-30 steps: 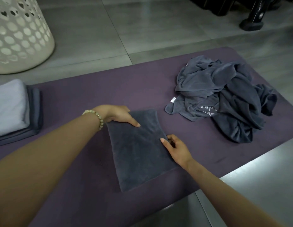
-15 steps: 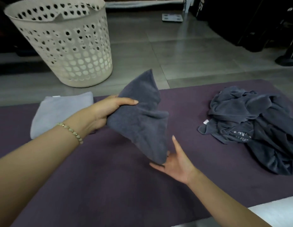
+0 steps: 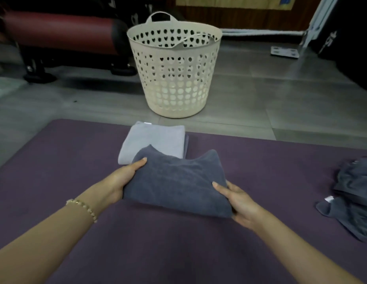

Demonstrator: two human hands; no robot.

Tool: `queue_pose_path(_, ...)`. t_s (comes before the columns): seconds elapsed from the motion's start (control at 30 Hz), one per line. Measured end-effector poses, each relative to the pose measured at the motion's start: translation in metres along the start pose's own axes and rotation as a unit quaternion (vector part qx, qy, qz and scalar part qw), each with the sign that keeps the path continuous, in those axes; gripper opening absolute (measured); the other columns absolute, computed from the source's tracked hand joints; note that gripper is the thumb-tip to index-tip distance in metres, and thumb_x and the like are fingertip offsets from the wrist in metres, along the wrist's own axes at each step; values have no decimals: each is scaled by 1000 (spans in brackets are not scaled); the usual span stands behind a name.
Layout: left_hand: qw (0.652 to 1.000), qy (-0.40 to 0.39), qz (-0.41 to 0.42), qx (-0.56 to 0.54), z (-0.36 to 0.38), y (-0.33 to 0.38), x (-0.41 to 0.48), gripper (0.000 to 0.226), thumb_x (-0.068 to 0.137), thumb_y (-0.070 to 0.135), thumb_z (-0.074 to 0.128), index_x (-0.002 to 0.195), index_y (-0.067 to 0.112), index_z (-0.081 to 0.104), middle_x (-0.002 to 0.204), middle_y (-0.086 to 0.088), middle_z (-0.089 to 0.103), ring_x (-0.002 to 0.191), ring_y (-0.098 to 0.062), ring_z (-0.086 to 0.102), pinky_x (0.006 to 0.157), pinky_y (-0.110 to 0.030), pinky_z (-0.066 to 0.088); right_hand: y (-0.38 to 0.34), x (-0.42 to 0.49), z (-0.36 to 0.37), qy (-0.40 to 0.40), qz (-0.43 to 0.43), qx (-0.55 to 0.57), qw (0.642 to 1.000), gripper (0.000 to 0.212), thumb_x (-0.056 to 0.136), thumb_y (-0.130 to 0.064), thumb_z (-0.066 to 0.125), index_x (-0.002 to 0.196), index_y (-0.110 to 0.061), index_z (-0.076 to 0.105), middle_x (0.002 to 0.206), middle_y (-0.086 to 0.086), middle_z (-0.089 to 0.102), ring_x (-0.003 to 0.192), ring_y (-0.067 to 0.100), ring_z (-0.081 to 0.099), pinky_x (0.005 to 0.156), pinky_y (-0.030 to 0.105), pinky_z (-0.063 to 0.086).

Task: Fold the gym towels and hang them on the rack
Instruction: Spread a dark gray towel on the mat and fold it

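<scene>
Softness and light weight likely made the folded dark grey towel (image 3: 176, 181) floppy, so the left hand (image 3: 125, 178) and right hand (image 3: 241, 202) each gripped an opposite edge.

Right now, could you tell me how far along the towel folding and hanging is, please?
Done: a light grey folded towel lies on the purple mat. In hand: the left hand and right hand hold a folded dark grey towel close to it. Left: an unfolded dark heap at the right edge, and no rack is in view, so nothing looks hung.
</scene>
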State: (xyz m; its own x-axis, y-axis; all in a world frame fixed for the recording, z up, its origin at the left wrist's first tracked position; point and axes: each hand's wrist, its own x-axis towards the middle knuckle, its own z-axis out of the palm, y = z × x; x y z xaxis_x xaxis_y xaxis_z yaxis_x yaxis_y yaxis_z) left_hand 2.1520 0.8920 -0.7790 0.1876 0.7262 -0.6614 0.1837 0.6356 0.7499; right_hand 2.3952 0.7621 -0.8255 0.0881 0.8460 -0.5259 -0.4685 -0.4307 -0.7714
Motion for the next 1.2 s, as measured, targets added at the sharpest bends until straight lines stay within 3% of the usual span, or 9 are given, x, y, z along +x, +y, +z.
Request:
queue_pose_path(0.17, 1000, -12, 10, -2, -29, -15, 30, 34, 90, 46, 57, 109, 19, 63, 103, 0, 70, 97, -16, 64, 77, -29, 49, -12, 22, 22, -12, -22, -101, 995, 21, 99, -20, 48, 114, -32, 57, 106, -10, 72, 91, 5, 69, 68, 20, 56)
queue_pose_path(0.27, 999, -21, 43, 21, -44, 3, 49, 35, 93, 49, 50, 113, 21, 61, 108, 1, 68, 100, -15, 63, 77, -26, 50, -29, 46, 41, -11, -55, -118, 991, 23, 99, -18, 47, 115, -31, 56, 106, -11, 71, 90, 4, 69, 69, 18, 55)
queue_pose_path(0.37, 991, -11, 123, 42, -56, 43, 73, 32, 97, 40, 49, 118, 17, 59, 108, 0, 68, 95, -12, 65, 72, -20, 52, -55, 81, 63, 12, -95, -133, 986, 28, 99, -16, 48, 125, -24, 54, 112, -6, 69, 96, 8, 67, 72, 19, 55)
queue_pose_path(0.5, 972, 48, 226, 42, -68, 103, 110, 33, 95, 33, 56, 117, 10, 62, 112, -6, 67, 102, -19, 64, 85, -26, 51, -91, 133, 94, 25, -148, -107, 983, 27, 98, -18, 50, 124, -27, 52, 113, -7, 66, 99, 10, 64, 73, 20, 54)
queue_pose_path(0.6, 959, 77, 270, 25, -76, 119, 138, 27, 94, 30, 58, 112, 10, 63, 103, -4, 68, 91, -16, 65, 73, -15, 53, -88, 171, 104, 52, -138, -79, 986, 20, 97, -19, 52, 116, -26, 54, 107, -5, 67, 90, 11, 64, 68, 24, 54)
queue_pose_path(0.77, 985, 77, 117, 102, -87, 31, 185, 36, 88, 26, 67, 115, 4, 60, 111, -9, 65, 95, -23, 63, 83, -33, 52, -12, 206, 76, 110, -32, -98, 989, 48, 86, -24, 69, 128, -9, 49, 115, 4, 66, 99, 20, 65, 75, 34, 55)
queue_pose_path(0.93, 966, 146, 200, 68, -86, 2, 191, 40, 82, 19, 73, 117, 8, 56, 100, -1, 64, 77, -2, 58, 58, -7, 47, -1, 212, 73, 155, -99, -131, 974, 61, 80, 4, 70, 134, -8, 46, 113, 10, 66, 94, 20, 64, 73, 24, 51)
queue_pose_path(1.1, 948, 159, 277, -10, -70, 6, 187, 39, 83, 10, 72, 118, 13, 56, 98, 9, 65, 80, 4, 62, 63, -6, 49, -54, 215, 88, 101, -246, -146, 953, 62, 83, 12, 62, 127, -30, 54, 120, 5, 64, 110, 15, 62, 85, 20, 54)
queue_pose_path(1.2, 945, 186, 270, -12, -62, -8, 185, 35, 83, 11, 71, 114, 16, 56, 96, 11, 63, 82, 2, 60, 69, -11, 52, -42, 214, 81, 109, -245, -193, 944, 60, 83, 14, 61, 119, -33, 55, 116, 4, 64, 98, 5, 62, 74, 10, 51)
